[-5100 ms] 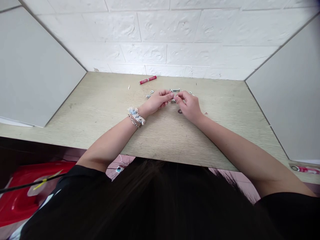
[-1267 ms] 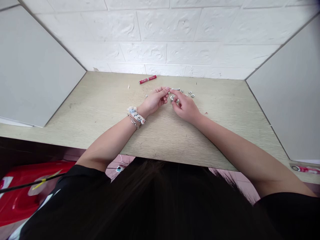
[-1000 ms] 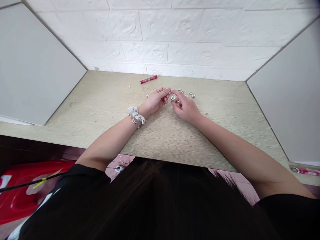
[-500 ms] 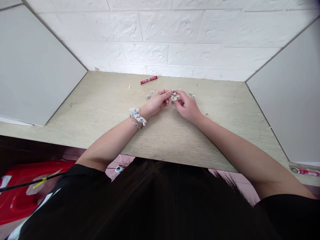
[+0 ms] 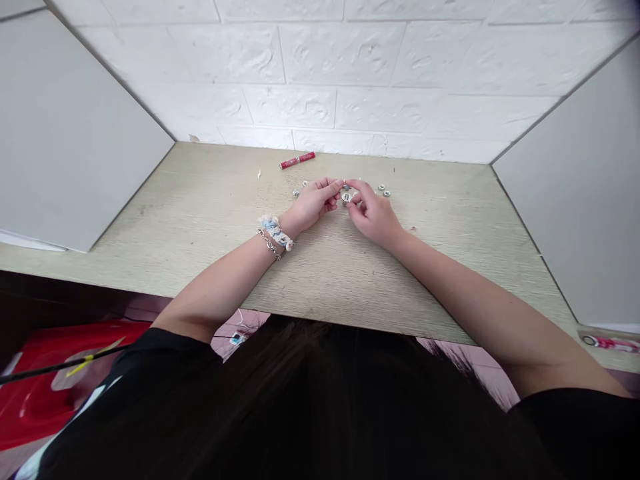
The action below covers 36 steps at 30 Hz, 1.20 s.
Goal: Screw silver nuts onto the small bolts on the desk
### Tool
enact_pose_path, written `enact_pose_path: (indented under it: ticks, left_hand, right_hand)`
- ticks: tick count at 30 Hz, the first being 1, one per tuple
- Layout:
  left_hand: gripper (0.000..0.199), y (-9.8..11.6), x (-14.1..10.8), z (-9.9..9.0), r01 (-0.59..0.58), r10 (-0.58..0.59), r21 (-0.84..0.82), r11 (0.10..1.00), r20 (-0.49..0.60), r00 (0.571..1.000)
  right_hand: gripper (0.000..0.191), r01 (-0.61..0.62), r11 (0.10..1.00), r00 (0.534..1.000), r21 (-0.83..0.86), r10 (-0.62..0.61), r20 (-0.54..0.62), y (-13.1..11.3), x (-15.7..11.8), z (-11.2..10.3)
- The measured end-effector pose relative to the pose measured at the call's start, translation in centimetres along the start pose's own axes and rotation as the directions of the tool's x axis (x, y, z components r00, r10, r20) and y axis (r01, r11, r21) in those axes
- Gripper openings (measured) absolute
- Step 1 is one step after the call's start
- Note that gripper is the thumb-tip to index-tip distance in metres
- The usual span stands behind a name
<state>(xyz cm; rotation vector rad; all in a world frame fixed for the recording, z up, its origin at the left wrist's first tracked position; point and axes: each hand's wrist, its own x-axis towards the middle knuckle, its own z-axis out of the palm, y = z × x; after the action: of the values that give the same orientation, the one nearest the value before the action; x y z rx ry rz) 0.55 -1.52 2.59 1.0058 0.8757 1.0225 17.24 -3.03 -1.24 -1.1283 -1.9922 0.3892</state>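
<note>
My left hand (image 5: 316, 201) is closed, its thumb and index finger pinching a small silvery metal piece (image 5: 346, 188) that its fingertips partly cover. My right hand (image 5: 374, 212) faces it; the index fingertip touches the top of this piece, while the thumb sits lower, apart from the index finger. Another small metal part (image 5: 347, 198) shows in the gap between the hands, its kind too small to make out. Two hex nuts (image 5: 384, 191) lie just beyond my right hand. Left of my left hand are a small shiny metal part (image 5: 296, 193) and a partly hidden nut (image 5: 305, 183).
A red tube (image 5: 297, 160) lies near the white brick-patterned wall (image 5: 310, 63). Grey panels flank the wooden tabletop (image 5: 320, 287) on the left (image 5: 75, 127) and right (image 5: 575, 180). A second red tube (image 5: 611, 343) is at the far right. Below left stands a red plastic object (image 5: 40, 400).
My right index finger and thumb have spread a little, and the index fingertip has shifted slightly left along the piece. My left hand stays almost still.
</note>
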Motion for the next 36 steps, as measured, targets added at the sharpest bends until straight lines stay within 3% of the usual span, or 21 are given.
enact_pose_path:
  ticks: [6,9,19,28,31,36]
  left_hand:
    - [0.024,-0.08,0.02,-0.05,0.004,-0.004,-0.044,0.999,0.012,1.0]
    - [0.024,-0.05,0.04,-0.05,0.009,-0.009,-0.051,0.999,-0.001,1.0]
    - [0.025,-0.07,0.12,-0.05,0.021,-0.021,-0.035,0.999,0.003,1.0]
    - [0.025,-0.11,0.04,-0.04,0.028,-0.028,-0.01,1.0,0.033,0.999]
    - [0.026,-0.17,0.08,-0.04,0.019,-0.019,-0.009,1.0,0.041,0.999]
    - [0.025,-0.18,0.06,-0.04,0.006,-0.006,-0.002,1.0,0.043,0.999]
  right_hand:
    - [0.032,-0.061,0.997,0.998,0.053,0.062,-0.004,0.56,0.31,0.23]
    - [0.027,-0.035,0.998,0.999,0.049,0.035,0.001,0.34,0.24,0.16]
    - [0.041,0.041,0.999,0.999,-0.005,-0.041,0.016,-0.09,0.06,-0.1]
    - [0.027,-0.073,0.995,0.997,0.075,0.071,0.02,0.17,0.49,-0.15]
    - [0.018,-0.013,0.999,1.0,0.04,0.014,-0.003,0.0,0.45,-0.21]
    - [0.023,0.105,0.994,0.99,-0.043,-0.109,-0.088,-0.13,0.26,-0.04]
